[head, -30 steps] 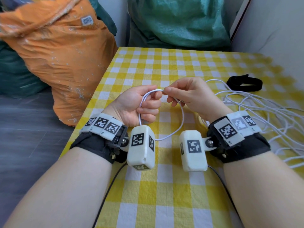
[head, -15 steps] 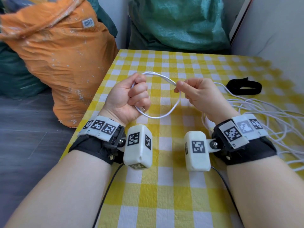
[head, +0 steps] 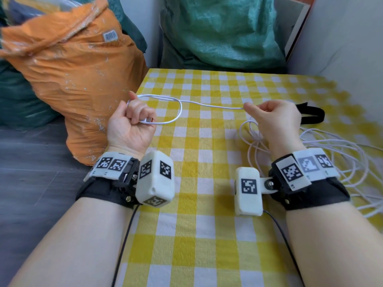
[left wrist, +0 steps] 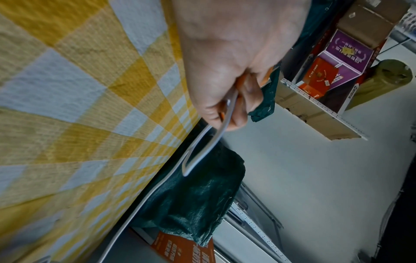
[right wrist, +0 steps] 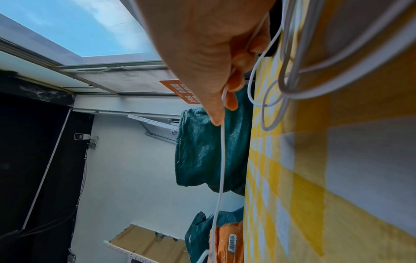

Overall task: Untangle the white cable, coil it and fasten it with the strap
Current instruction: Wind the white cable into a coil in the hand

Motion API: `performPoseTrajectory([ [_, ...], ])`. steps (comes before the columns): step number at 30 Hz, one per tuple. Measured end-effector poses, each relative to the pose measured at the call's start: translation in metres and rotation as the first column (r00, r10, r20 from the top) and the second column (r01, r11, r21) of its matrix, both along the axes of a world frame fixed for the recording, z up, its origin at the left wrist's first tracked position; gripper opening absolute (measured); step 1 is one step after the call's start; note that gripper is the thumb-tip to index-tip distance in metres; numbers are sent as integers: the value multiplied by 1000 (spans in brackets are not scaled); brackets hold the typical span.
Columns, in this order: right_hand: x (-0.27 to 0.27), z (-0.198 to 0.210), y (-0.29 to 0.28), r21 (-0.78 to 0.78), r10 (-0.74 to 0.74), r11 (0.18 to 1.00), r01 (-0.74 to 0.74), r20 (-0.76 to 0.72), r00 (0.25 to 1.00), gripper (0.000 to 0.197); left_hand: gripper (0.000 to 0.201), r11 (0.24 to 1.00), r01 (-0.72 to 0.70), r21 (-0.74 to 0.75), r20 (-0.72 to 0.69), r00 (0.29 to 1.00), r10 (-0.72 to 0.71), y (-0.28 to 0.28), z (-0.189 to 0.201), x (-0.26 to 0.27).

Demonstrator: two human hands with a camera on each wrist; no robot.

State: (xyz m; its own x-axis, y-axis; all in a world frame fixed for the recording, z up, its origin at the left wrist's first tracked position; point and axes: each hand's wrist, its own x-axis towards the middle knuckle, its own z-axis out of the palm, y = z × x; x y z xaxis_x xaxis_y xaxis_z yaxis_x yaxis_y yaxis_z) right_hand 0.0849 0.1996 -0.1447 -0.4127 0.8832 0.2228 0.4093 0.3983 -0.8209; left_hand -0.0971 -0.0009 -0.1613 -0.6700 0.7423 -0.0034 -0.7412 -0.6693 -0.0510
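Observation:
My left hand (head: pixel 134 119) is curled round one small loop of the white cable (head: pixel 211 105), with the cable's metal plug (head: pixel 148 120) sticking out of the fist. In the left wrist view the left hand (left wrist: pixel 225 113) holds two strands of the cable (left wrist: pixel 202 153). A near-straight run of cable stretches right to my right hand (head: pixel 267 114), which pinches it between thumb and forefinger. The right wrist view shows the right hand (right wrist: pixel 221 106) pinching the cable (right wrist: pixel 221 160). Loose tangled cable (head: pixel 342 158) lies on the table at the right. The black strap (head: pixel 310 113) lies behind my right hand.
The table (head: pixel 207 235) wears a yellow-and-white checked cloth. An orange sack (head: pixel 68 79) leans against its left edge and a green sack (head: pixel 221 32) stands behind the far edge. A pale wall (head: pixel 342 48) closes the right side. Grey floor (head: pixel 31 172) lies to the left.
My hands have moved apart, left going left and right going right. The cable between them has been drawn out from a hanging arc into a near-straight line.

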Motion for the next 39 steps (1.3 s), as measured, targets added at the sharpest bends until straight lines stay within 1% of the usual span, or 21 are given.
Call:
performPoseTrajectory([
  [5,8,5,5,7,-59,998,59,3,998,41,41,984,-131,-121,23,991,135,-3,1,-4],
  [7,6,5,4,-5,-39,999,39,0,999,37,41,972,-154,-180,-19,988,153,-1,2,-2],
  [10,1,8,2,-16,31,999,-31,4,1000,23,39,943,-187,-275,-127,979,157,3,7,5],
  [12,0,12,2,-23,83,996,-83,14,996,14,36,930,-199,-309,-207,968,139,5,14,11],
  [14,1,18,3,-25,135,991,-135,27,990,19,32,912,-197,-360,-305,949,85,9,22,18],
  [16,4,24,3,12,193,981,-194,81,978,25,29,891,-186,-414,-402,916,4,14,31,25],
  [19,9,33,0,41,287,954,-298,175,942,32,27,882,-169,-439,-509,856,-89,24,48,31],
  [22,14,42,-6,19,421,898,-440,260,869,26,23,863,-193,-467,-607,779,-155,38,67,35],
  [24,16,47,-11,20,487,857,-515,298,821,21,25,840,-215,-498,-674,706,-218,46,76,40],
  [26,17,50,-14,3,539,824,-567,302,786,16,27,793,-267,-547,-730,616,-296,53,79,46],
  [27,16,51,-15,-14,564,811,-585,282,776,16,27,753,-308,-582,-749,563,-349,55,79,50],
  [30,14,53,-19,-20,610,785,-619,198,767,17,28,629,-388,-673,-738,404,-541,60,73,64],
  [32,13,54,-22,-2,631,771,-637,143,763,20,28,578,-395,-714,-697,332,-635,62,69,70],
  [37,10,54,-20,93,629,774,-626,-10,777,27,27,525,-389,-757,-633,238,-736,65,63,76],
  [39,10,54,-20,151,607,789,-596,-38,794,26,30,525,-367,-768,-614,188,-766,65,63,76],
])
